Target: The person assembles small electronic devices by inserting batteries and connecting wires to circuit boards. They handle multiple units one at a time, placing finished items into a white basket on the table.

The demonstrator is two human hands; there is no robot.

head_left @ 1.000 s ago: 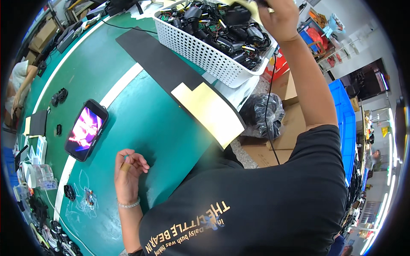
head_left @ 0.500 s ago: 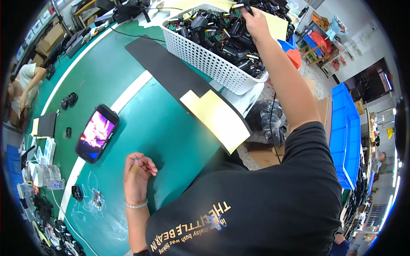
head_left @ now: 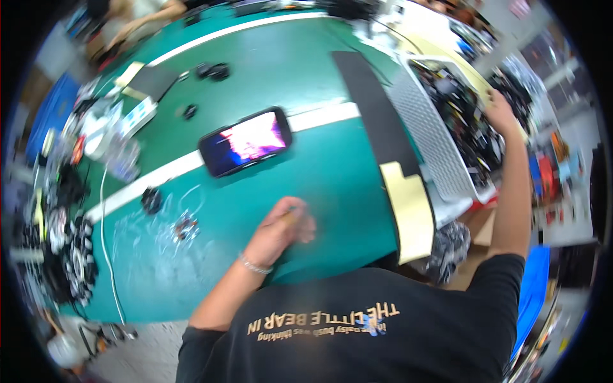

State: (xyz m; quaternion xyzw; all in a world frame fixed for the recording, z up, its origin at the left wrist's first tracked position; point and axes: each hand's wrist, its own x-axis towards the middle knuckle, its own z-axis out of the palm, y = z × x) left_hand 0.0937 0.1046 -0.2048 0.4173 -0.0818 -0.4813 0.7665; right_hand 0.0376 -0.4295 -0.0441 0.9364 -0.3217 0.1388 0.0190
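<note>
My left hand (head_left: 281, 231) hovers over the green table (head_left: 338, 198), its fingers curled and thumb pressed toward them in a pinch. Blur hides whatever may be between them. A tan wrap shows on one digit. My right arm stretches out to the white perforated basket (head_left: 421, 131), which is heaped with black electronic parts (head_left: 456, 108). At the basket's far right side, beside a pale yellow sheet, is my right hand (head_left: 502, 116); its fingertips are smeared and partly hidden. A phone (head_left: 246, 142) with a lit screen lies beyond my left hand.
Left of the basket lies a long black mat (head_left: 370, 102) with a yellow sheet (head_left: 410, 210) on its near end. Small black parts (head_left: 214, 71), a power strip (head_left: 138, 116) and a cable (head_left: 107, 242) lie to the left. A person (head_left: 143, 22) sits across the table.
The whole view has turned, so the basket now appears farther right. My right hand, which held a small dark part at the basket's far edge, now appears blurred at its right side.
</note>
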